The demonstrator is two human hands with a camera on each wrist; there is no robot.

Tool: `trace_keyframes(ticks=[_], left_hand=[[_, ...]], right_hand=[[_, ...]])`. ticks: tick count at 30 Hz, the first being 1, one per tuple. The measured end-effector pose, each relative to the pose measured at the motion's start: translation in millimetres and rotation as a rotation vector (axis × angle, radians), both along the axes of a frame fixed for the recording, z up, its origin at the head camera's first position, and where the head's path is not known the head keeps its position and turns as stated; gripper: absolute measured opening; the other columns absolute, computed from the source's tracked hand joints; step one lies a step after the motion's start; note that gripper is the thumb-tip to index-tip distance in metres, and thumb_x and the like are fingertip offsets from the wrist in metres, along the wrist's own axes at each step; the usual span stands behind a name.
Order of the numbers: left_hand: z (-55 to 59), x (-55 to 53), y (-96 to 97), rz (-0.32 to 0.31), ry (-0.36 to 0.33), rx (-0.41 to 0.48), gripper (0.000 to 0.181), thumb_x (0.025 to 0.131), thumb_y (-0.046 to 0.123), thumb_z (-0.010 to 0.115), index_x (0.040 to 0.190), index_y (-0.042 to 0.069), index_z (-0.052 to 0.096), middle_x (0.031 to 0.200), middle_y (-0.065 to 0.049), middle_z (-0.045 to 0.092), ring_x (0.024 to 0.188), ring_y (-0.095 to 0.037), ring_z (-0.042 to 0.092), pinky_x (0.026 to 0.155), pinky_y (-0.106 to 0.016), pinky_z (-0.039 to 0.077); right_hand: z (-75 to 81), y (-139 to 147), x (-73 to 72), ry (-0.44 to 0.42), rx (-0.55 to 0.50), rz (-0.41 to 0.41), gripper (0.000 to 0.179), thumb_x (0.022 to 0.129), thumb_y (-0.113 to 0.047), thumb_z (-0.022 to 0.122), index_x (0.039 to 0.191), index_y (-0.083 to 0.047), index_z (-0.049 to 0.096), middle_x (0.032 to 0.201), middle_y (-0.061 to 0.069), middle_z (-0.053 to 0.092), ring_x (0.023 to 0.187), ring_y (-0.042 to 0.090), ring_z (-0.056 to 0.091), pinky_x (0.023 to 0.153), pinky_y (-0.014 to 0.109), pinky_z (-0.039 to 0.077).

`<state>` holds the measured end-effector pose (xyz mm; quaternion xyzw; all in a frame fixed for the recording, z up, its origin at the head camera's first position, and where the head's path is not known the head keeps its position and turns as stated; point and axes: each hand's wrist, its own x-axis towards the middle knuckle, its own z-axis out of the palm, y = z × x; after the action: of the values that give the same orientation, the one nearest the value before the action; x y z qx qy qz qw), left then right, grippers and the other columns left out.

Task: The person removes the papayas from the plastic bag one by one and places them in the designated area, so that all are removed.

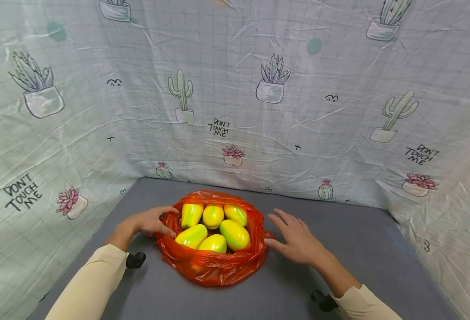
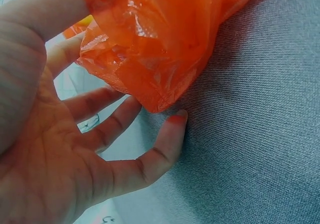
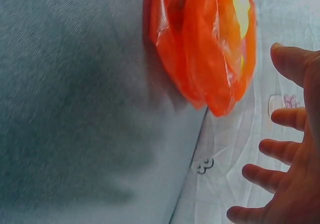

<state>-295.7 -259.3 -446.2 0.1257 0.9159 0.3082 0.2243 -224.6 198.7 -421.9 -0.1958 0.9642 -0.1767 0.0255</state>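
Observation:
A red plastic bag (image 1: 219, 269) stands on the grey surface with its mouth spread wide. Inside lie several glossy yellow-green mangoes (image 1: 235, 234). My left hand (image 1: 155, 221) touches the bag's left rim, thumb and fingers spread apart. In the left wrist view, the bag (image 2: 155, 43) partly hides the thumb and index finger, while the other fingers (image 2: 150, 166) are loosely bent beside its lower corner. To the right of the bag, my right hand (image 1: 299, 240) hovers with spread fingers and holds nothing. The right wrist view shows a gap between it and the bag (image 3: 200, 48).
The grey cloth-covered surface (image 1: 339, 249) extends around the bag. Pale curtains (image 1: 291, 124) printed with potted cacti enclose it at the back and both sides. A small black device (image 1: 135, 260) sits at the left wrist, another (image 1: 324, 301) at the right.

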Motion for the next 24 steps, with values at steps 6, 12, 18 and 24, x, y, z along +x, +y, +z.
trace_keyframes(ticks=[6,12,18,24], left_hand=[[-1.7,-1.0,0.3,0.016,-0.007,-0.008,0.083,0.082,0.038,0.086,0.151,0.012,0.048,0.153,-0.024,0.045,0.130,-0.039,0.048,0.109,-0.057,0.047],[-1.8,-0.7,-0.1,0.000,0.015,-0.007,0.081,0.081,0.037,0.087,0.150,0.012,0.050,0.152,-0.025,0.046,0.129,-0.041,0.048,0.109,-0.059,0.047],[0.5,1.7,0.8,0.002,0.008,-0.008,0.081,0.082,0.035,0.087,0.149,0.012,0.050,0.151,-0.025,0.046,0.127,-0.040,0.049,0.107,-0.057,0.048],[-0.2,1.0,1.3,0.008,0.003,-0.002,0.081,0.081,0.034,0.087,0.150,0.011,0.050,0.149,-0.025,0.047,0.125,-0.039,0.050,0.105,-0.055,0.050]], right_hand=[[-1.0,-12.2,-2.5,-0.005,-0.025,0.036,0.075,0.097,-0.053,0.067,0.159,-0.018,0.043,0.168,0.015,0.036,0.152,0.045,0.037,0.119,0.075,0.026],[-0.6,-23.8,-3.8,-0.009,-0.026,0.044,0.079,0.095,-0.054,0.068,0.159,-0.017,0.041,0.168,0.014,0.036,0.152,0.045,0.036,0.119,0.073,0.028],[-1.5,-35.8,-4.5,-0.012,-0.038,0.058,0.080,0.094,-0.053,0.071,0.159,-0.018,0.041,0.166,0.011,0.039,0.151,0.041,0.038,0.117,0.073,0.032],[0.6,-45.2,-6.9,-0.052,-0.070,0.063,0.085,0.090,-0.053,0.076,0.160,-0.020,0.041,0.164,0.010,0.042,0.150,0.039,0.038,0.116,0.073,0.032]])
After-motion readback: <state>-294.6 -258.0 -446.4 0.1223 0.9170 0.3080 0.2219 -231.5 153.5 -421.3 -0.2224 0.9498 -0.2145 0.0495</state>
